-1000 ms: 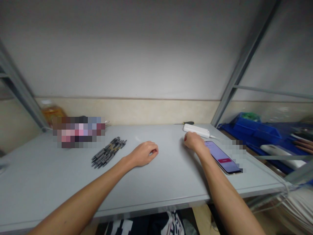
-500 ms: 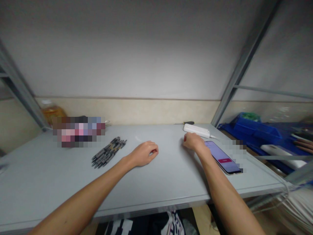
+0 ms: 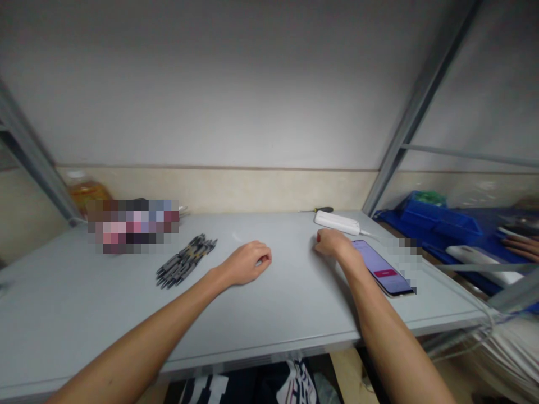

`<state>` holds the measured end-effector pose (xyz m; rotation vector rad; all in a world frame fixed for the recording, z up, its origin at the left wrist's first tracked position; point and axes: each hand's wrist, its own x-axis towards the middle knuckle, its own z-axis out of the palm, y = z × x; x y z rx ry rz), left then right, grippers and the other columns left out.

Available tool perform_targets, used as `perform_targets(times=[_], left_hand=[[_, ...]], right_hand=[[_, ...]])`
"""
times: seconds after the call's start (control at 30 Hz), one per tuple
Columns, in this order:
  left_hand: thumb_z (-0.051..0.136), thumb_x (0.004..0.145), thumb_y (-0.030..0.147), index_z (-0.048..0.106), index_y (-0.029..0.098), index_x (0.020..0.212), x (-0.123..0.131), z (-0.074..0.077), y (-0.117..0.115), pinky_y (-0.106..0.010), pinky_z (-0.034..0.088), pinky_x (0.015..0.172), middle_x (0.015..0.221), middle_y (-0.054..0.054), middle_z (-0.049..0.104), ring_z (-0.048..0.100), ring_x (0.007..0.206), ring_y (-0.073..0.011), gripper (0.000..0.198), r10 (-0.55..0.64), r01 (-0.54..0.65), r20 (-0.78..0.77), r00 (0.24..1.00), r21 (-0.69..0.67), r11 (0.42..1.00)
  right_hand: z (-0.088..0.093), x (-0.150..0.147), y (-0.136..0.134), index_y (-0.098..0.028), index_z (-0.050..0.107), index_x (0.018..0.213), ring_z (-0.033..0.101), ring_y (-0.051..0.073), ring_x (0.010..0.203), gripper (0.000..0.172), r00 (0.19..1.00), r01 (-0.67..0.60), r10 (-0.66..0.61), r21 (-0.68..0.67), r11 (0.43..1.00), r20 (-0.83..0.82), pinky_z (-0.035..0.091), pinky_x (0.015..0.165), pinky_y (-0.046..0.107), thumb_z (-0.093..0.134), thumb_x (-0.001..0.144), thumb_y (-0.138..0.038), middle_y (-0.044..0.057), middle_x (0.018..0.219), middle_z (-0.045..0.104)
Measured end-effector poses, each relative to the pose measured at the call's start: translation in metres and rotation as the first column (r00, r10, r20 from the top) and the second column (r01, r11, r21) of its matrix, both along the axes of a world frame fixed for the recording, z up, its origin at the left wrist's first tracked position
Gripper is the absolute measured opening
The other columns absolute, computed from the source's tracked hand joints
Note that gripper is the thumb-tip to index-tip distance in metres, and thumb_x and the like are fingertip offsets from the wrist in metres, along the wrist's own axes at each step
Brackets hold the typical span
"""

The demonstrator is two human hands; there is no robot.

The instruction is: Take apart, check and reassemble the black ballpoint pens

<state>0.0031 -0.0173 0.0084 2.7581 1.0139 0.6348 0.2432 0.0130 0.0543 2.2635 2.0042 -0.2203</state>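
My left hand (image 3: 249, 262) rests on the grey tabletop (image 3: 269, 314), loosely closed. Its fingers curl toward the thumb, and nothing shows in the gap between them. To its left lies a bundle of dark pens (image 3: 186, 261), side by side and slanting, apart from the hand. My right hand (image 3: 330, 243) is closed on the tabletop too, fingers folded under, with no object visible in it. Just behind that hand sits a white power strip (image 3: 337, 222). A phone (image 3: 382, 269) with a lit screen lies beside my right wrist, partly hidden by the forearm.
A screwdriver (image 3: 324, 210) lies by the wall. At the back left are a bottle of amber liquid (image 3: 88, 193) and a blurred-out pile (image 3: 135, 224). Metal posts (image 3: 389, 163) flank the table. Blue trays (image 3: 440, 216) stand beyond the right edge.
The view has shifted very slightly. Both hands keep their place and closed shape on the table, and the pens and phone have not moved.
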Motion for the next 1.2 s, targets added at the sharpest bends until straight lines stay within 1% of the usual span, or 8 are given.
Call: perform_targets(times=[0.3,0.53,0.63,0.7,0.83,0.97,1.07,1.2], left_hand=[[0.043,0.084,0.019,0.058,0.017,0.076,0.002,0.000,0.000,-0.026,0.040,0.072,0.075,-0.003,0.060,0.052,0.073,-0.0143,0.017,0.005,-0.005,0.005,1.000,-0.004,1.000],[0.043,0.084,0.020,0.058,0.017,0.076,0.002,0.002,0.001,-0.026,0.040,0.071,0.075,-0.003,0.061,0.052,0.073,-0.0144,0.017,0.026,-0.026,-0.014,1.000,0.005,1.000],[0.042,0.084,0.020,0.058,0.017,0.076,0.001,0.005,0.001,-0.027,0.040,0.072,0.075,-0.004,0.061,0.053,0.074,-0.0154,0.018,0.080,-0.078,-0.055,0.995,0.032,0.996],[0.041,0.084,0.020,0.059,0.017,0.076,0.000,0.007,0.000,-0.029,0.041,0.072,0.076,-0.005,0.061,0.053,0.075,-0.0168,0.020,0.159,-0.153,-0.111,0.981,0.059,0.986],[0.038,0.085,0.020,0.060,0.016,0.082,-0.001,0.013,-0.004,-0.035,0.042,0.071,0.085,-0.011,0.062,0.053,0.086,-0.0235,0.023,0.404,-0.380,-0.258,0.878,0.140,0.914],[0.037,0.082,0.015,0.059,0.015,0.096,-0.002,0.017,-0.009,-0.043,0.042,0.074,0.099,-0.016,0.059,0.048,0.099,-0.0294,0.026,0.631,-0.606,-0.319,0.707,0.187,0.773],[0.037,0.078,0.009,0.058,0.014,0.102,-0.005,0.019,-0.011,-0.048,0.042,0.076,0.106,-0.018,0.055,0.045,0.103,-0.0311,0.033,0.712,-0.694,-0.350,0.609,0.201,0.692],[0.039,0.074,0.006,0.057,0.014,0.105,-0.009,0.021,-0.010,-0.050,0.043,0.074,0.109,-0.019,0.052,0.043,0.103,-0.0317,0.037,0.750,-0.740,-0.372,0.547,0.204,0.641]], right_hand=[[-0.007,0.002,0.004,-0.013,0.061,0.108,0.060,0.029,0.098,0.037,1.000,-0.029,0.029,0.014,0.999,0.003,0.047,0.075,0.033,0.054,0.073,-0.023,0.018,0.112,0.061],[-0.008,-0.019,-0.003,-0.015,0.058,0.111,0.059,0.030,0.101,0.035,0.996,-0.084,0.084,0.051,0.995,0.001,0.047,0.077,0.037,0.048,0.080,-0.027,0.018,0.112,0.060],[-0.006,-0.023,-0.007,-0.016,0.058,0.111,0.058,0.030,0.101,0.035,0.993,-0.116,0.117,0.047,0.992,-0.015,0.046,0.078,0.038,0.048,0.079,-0.028,0.018,0.112,0.060],[-0.006,-0.024,-0.008,-0.016,0.057,0.110,0.058,0.030,0.101,0.035,0.991,-0.129,0.130,0.050,0.990,-0.023,0.046,0.079,0.038,0.049,0.079,-0.028,0.018,0.112,0.060],[-0.007,-0.021,-0.007,-0.016,0.058,0.110,0.058,0.030,0.102,0.035,0.997,-0.073,0.075,0.061,0.996,-0.029,0.046,0.079,0.038,0.048,0.079,-0.030,0.018,0.113,0.060],[-0.007,-0.013,-0.003,-0.014,0.059,0.111,0.057,0.032,0.104,0.038,1.000,-0.003,0.004,0.041,0.999,-0.028,0.046,0.078,0.038,0.049,0.079,-0.034,0.019,0.113,0.060],[-0.006,-0.005,-0.001,-0.011,0.060,0.110,0.058,0.032,0.103,0.041,1.000,0.012,-0.012,0.013,1.000,-0.022,0.046,0.078,0.037,0.050,0.078,-0.034,0.020,0.113,0.060],[-0.004,0.002,0.001,-0.010,0.061,0.109,0.059,0.032,0.102,0.044,0.999,0.026,-0.026,-0.003,1.000,-0.030,0.046,0.077,0.036,0.051,0.076,-0.037,0.021,0.111,0.061]])
